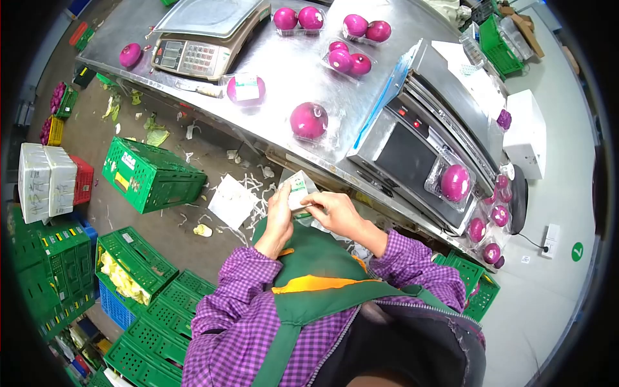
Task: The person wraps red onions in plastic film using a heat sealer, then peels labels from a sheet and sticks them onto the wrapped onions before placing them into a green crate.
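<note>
Concrete floor [138,222] spreads below, strewn with pale strips [255,193] and scraps; a shoe could slip on these. Above it stands the steel bench [277,77], carrying a wrapping machine [406,161] and a scale [200,55]. Both hands work just off the bench's front edge, so anything dropped would probably land in the litter. The left hand [277,216] is curled firmly around a white label pack [298,187], held before the apron [309,258]; the right hand [332,213] has its fingers bent nearly together at the pack's edge, though whether they pinch a label or merely touch, I cannot tell. Nearby, a large onion [309,120] sits toward that edge, and a careless elbow could roll it off. Tugging a single label [298,185] too sharply might tear or crease it.
</note>
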A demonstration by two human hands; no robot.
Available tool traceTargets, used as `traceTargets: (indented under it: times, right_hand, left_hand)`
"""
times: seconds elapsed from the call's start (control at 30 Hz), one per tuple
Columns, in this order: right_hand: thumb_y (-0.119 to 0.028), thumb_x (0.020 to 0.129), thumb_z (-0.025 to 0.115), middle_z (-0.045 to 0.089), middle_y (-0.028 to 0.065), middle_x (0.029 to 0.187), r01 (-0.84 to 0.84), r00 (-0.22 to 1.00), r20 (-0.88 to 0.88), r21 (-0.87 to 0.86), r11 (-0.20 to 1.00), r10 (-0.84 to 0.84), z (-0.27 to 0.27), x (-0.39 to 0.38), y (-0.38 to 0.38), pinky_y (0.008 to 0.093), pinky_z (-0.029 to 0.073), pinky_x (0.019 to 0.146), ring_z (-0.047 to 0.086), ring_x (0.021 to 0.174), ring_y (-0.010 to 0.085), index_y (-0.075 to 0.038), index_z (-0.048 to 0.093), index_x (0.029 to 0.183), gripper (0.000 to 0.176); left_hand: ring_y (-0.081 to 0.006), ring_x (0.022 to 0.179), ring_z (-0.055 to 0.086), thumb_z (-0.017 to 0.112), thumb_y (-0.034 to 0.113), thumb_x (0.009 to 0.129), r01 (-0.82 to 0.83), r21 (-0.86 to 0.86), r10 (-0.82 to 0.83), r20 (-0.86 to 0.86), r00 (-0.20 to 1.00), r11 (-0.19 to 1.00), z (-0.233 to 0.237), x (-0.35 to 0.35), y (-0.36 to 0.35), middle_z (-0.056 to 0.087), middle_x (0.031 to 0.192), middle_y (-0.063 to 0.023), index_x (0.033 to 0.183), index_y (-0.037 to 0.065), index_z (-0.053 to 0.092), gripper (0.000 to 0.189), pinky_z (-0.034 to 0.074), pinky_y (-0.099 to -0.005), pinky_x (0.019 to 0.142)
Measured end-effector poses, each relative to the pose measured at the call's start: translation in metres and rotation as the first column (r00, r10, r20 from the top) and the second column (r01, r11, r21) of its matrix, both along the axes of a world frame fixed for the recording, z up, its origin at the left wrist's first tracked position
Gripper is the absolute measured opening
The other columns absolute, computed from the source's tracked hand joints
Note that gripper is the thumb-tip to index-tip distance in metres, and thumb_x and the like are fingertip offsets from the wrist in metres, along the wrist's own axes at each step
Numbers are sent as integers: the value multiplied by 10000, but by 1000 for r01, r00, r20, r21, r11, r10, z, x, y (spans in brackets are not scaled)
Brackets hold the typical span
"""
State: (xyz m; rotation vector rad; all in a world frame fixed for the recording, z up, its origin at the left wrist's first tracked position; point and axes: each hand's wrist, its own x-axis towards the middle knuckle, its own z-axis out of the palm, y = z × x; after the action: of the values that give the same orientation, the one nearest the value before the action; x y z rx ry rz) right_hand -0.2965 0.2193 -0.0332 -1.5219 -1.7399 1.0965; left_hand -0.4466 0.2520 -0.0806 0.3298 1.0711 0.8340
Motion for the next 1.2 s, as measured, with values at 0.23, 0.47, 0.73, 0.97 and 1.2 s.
traceTargets:
  times: [0.23, 0.47, 0.73, 0.97, 1.2]
  right_hand:
    - [-34, 813, 643, 622, 83, 1068, 269, 845, -457, -83, 960, -276, 13, 5, 35, 277, 479, 811, 596, 948, 150, -16, 644, 911, 99]
    - [-42, 822, 647, 624, 53, 843, 590, 681, -449, -131, 797, -578, 10, 19, 164, 243, 476, 704, 564, 725, 96, 28, 606, 986, 184]
    - [-173, 705, 723, 545, 142, 1155, 98, 798, 492, 466, 879, -349, -7, 33, 182, 412, 425, 892, 516, 1042, 305, -13, 548, 1128, 485]
    - [-260, 750, 679, 559, 149, 1134, -165, 753, 635, 434, 885, -171, -37, 49, 165, 397, 394, 926, 508, 1102, 274, -7, 537, 1120, 471]
    - [-280, 810, 612, 562, 152, 1050, -64, 890, 430, 454, 889, -155, -18, 33, 197, 425, 379, 906, 523, 1047, 297, -14, 538, 1024, 349]
  left_hand:
    - [-186, 938, 619, 424, 276, 988, -402, -255, 443, 129, 887, 879, -38, -9, 38, 628, 1030, -100, 1096, 17, 547, 307, 504, -320, 817]
    - [-231, 1032, 590, 448, 345, 970, -87, -213, 145, 277, 950, 973, -28, -43, 42, 609, 1100, -105, 1179, 26, 522, 388, 492, -374, 891]
    - [-187, 867, 649, 534, 266, 936, 292, -327, -107, 482, 870, 899, 1, -37, 19, 644, 1003, -94, 1133, -8, 559, 338, 546, -325, 756]
    - [-191, 851, 653, 546, 268, 931, 419, -309, -228, 502, 835, 854, 8, -26, 14, 651, 986, -97, 1110, -9, 575, 331, 542, -318, 764]
    - [-197, 903, 646, 529, 255, 939, 530, -261, -311, 575, 756, 807, 10, -8, -1, 646, 1024, -103, 1119, -13, 576, 326, 528, -327, 817]
